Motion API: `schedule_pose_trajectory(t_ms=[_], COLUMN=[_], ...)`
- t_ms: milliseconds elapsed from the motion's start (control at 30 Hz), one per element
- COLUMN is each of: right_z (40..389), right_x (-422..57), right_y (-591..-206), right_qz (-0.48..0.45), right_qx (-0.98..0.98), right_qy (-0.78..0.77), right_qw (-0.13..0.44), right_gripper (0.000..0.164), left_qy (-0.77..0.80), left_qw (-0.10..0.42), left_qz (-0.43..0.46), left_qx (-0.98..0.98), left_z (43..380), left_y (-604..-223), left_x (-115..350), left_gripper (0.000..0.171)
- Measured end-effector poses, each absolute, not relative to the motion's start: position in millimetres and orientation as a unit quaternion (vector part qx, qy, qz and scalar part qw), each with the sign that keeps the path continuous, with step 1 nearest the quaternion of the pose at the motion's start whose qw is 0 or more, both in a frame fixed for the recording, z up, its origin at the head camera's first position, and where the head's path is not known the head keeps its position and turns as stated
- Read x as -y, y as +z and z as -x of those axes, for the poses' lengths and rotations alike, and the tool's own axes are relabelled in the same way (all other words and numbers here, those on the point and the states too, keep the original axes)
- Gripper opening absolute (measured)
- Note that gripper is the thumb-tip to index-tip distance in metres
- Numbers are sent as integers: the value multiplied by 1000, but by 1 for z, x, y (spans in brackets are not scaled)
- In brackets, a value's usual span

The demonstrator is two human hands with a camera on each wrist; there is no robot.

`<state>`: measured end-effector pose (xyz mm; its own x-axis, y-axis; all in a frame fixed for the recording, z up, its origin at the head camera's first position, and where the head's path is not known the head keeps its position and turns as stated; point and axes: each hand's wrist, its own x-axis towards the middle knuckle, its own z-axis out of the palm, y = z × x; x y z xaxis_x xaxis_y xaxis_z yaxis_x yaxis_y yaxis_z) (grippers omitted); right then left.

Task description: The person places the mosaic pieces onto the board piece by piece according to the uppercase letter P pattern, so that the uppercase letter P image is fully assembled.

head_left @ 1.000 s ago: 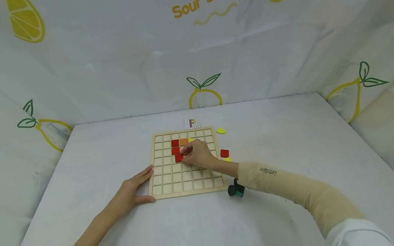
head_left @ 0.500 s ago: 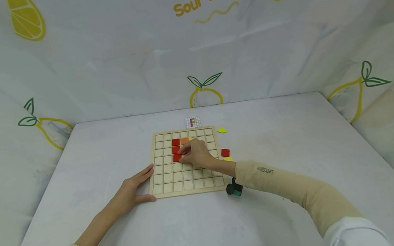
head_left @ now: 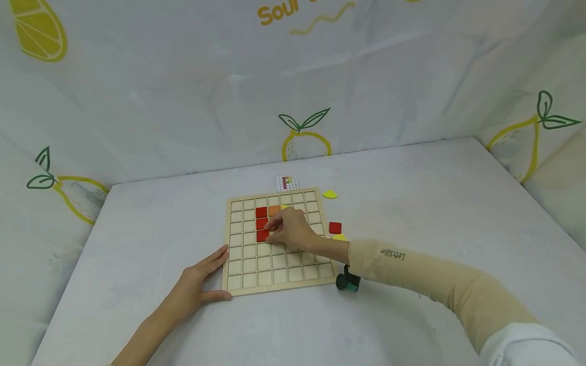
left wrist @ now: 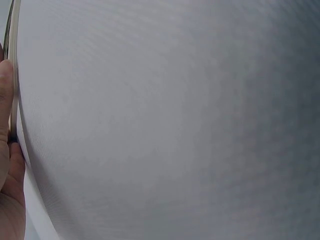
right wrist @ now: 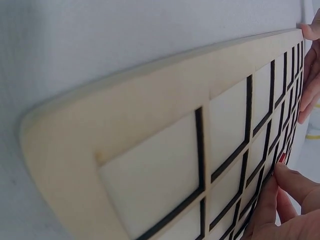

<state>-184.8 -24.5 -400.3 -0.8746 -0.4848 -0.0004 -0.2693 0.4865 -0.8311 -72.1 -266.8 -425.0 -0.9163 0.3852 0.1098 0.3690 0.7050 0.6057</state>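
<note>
A square wooden grid board [head_left: 249, 264] lies flat on the white table. My left hand [head_left: 191, 290] steadies its near left corner, straight fingers along the left side and thumb at the front edge. Over the middle of the board, my right hand [head_left: 292, 230] has its thumb and fingertips at a red square tile [head_left: 262, 236], the lowest of a column of three. Above that are another red tile [head_left: 262, 223] and the top red tile [head_left: 261, 212]. Beside the top one sits an orange tile [head_left: 274, 210], then a yellow piece [head_left: 284, 207] partly hidden by the right hand.
Behind the board lies a small pattern card [head_left: 287, 182] with a coloured grid. Right of the board are a yellow rounded piece [head_left: 330, 194], a loose red tile [head_left: 335, 228] and another yellow piece [head_left: 340, 237] close to the right wrist. A lemon-print curtain [head_left: 192, 99] rises behind the table.
The lowest red tile has shifted slightly left and now sits squarely in its cell, in line with the column; the right hand moved with it. The left hand has stayed in place.
</note>
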Motion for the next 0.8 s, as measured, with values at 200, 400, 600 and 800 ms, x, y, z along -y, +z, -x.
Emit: schedule_pose_trajectory(t_ms=[200, 400, 600, 800], right_z=[187, 188, 188, 188], right_x=[21, 20, 22, 23], right_y=[-403, -403, -403, -403], right_qz=[224, 234, 232, 237], right_qx=[-852, -856, -858, -860], right_qy=[-460, -449, -446, -440], right_qw=[110, 107, 107, 105], right_gripper=[16, 16, 16, 15], left_qy=[332, 332, 327, 313], left_qw=[20, 18, 14, 1], left_qz=[-201, -203, -205, -212], left_qx=[-921, -921, -922, -926], left_z=[71, 71, 71, 71], left_y=[-425, -425, -424, -423], left_x=[267, 267, 268, 267], left_gripper=[88, 88, 88, 87])
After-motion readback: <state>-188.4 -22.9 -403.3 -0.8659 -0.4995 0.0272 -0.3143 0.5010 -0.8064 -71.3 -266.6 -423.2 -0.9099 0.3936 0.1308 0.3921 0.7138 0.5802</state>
